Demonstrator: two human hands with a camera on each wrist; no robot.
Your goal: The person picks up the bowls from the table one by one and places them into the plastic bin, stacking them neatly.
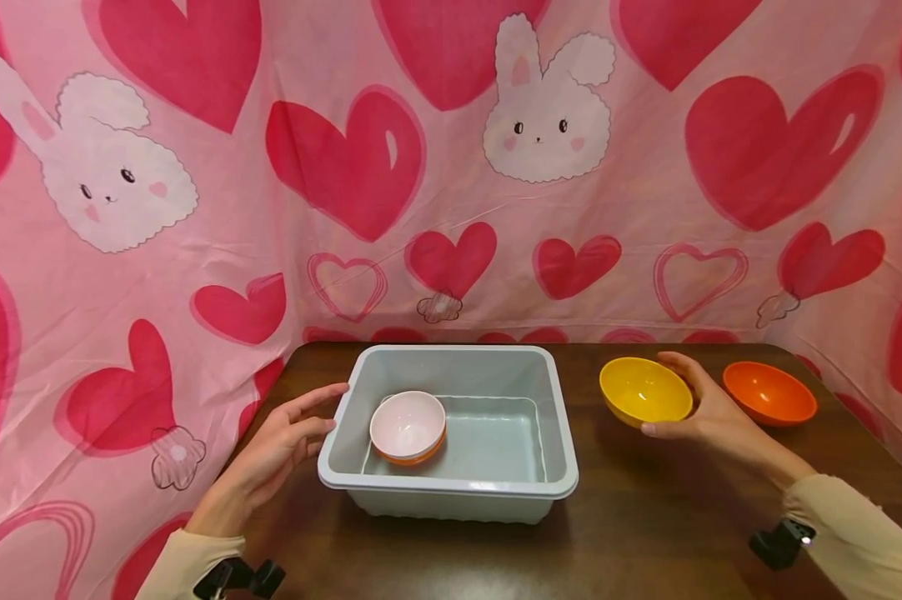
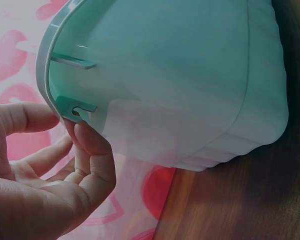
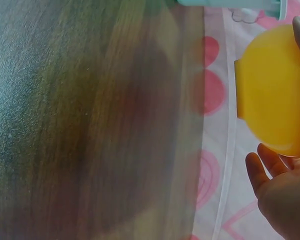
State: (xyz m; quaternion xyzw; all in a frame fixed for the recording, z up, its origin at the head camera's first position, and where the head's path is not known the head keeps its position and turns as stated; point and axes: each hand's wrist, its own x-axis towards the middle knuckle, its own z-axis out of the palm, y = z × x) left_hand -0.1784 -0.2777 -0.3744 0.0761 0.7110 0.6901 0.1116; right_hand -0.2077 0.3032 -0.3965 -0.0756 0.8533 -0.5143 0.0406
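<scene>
A grey-green plastic bin (image 1: 451,483) stands on the dark wooden table (image 1: 646,533). Inside it, at the left, lies a pale pink bowl (image 1: 406,425) with an orange underside. My left hand (image 1: 323,412) reaches the bin's left rim with relaxed fingers; in the left wrist view its thumb (image 2: 92,150) touches the underside of the bin's (image 2: 180,85) rim. My right hand (image 1: 702,408) grips a yellow bowl (image 1: 638,387) just right of the bin, thumb in front and fingers round the far side. In the right wrist view the yellow bowl (image 3: 275,90) sits above my palm (image 3: 285,200).
An orange bowl (image 1: 769,392) rests on the table at the far right, close behind my right hand. Pink cloth with hearts and rabbits (image 1: 451,167) walls the table at the back and both sides. Bare tabletop lies in front of the bin.
</scene>
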